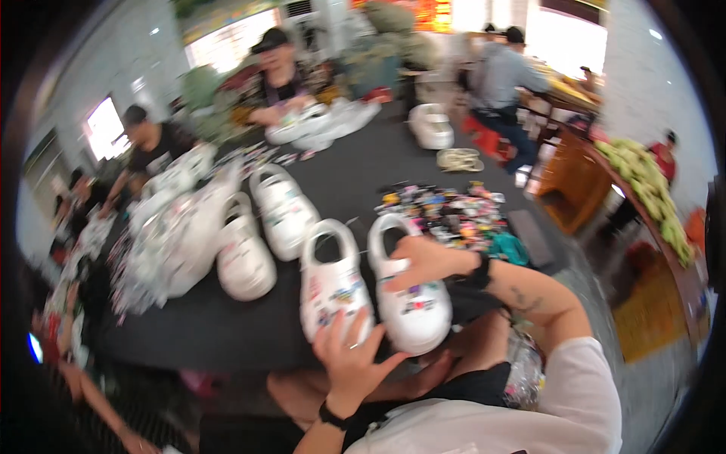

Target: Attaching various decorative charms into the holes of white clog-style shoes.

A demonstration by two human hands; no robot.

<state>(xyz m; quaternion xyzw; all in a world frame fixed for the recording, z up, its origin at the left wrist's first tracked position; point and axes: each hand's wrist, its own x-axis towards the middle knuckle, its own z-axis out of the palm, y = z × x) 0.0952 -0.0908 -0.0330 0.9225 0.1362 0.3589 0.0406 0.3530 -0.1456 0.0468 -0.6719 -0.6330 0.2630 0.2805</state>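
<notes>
You have a pair of white clogs in front of you on the black table [355, 170], and the work in hand looks like dressing them with small coloured charms. Your right hand [423, 261] rests on top of the right-hand clog [412, 291], fingers curled over its upper near the heel strap; they seem pressed against the shoe, but the blur hides whether anything small is pinched between them. Your left hand [352, 356] sits at the toe of the left-hand clog [331, 284], fingers spread and tips touching the front edge, holding nothing that can be made out. To do this well, I would judge that you should steady each shoe with a flat palm instead of fingertips, so that it does not slide on the cloth, and press a charm squarely into its hole. Pull the heap of coloured charms [446, 208], lying just beyond the right clog, within closer reach. Your right forearm comes in from the right with the elbow bent sharply and the wrist folded back toward you; your left forearm rises from the lower edge, wrist straight, palm down. Further white clogs [257, 242] stand to your left, and other people sit along the far side of the table.
</notes>
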